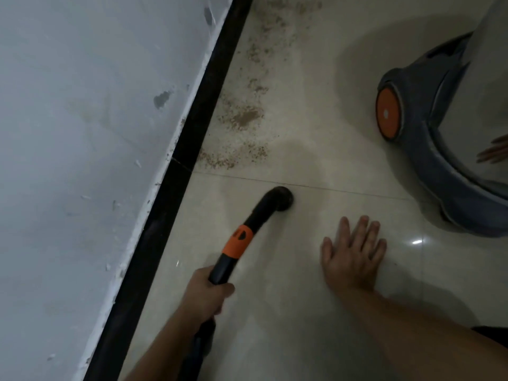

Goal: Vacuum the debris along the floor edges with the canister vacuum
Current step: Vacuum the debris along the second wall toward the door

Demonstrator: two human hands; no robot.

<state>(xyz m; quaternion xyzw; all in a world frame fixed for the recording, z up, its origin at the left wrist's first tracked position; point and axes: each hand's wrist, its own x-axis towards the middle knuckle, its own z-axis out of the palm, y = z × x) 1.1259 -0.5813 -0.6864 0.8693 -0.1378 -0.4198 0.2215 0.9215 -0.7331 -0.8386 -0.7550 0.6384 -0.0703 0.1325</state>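
Head view: the left hand (204, 292) curls tightly round the black curved plastic vacuum tube with an orange collar (255, 215), near the black skirting board (176, 188). The tube's mouth points down at the glossy cream tiled floor (275, 339). Brown gritty debris (244, 116) lies along the skirting, beyond the mouth. The right hand (354, 257) lies flat on the tiles, fingers spread, holding nothing, farther from the skirting. The blue-grey canister vacuum with an orange wheel (428, 105) stands farthest from it.
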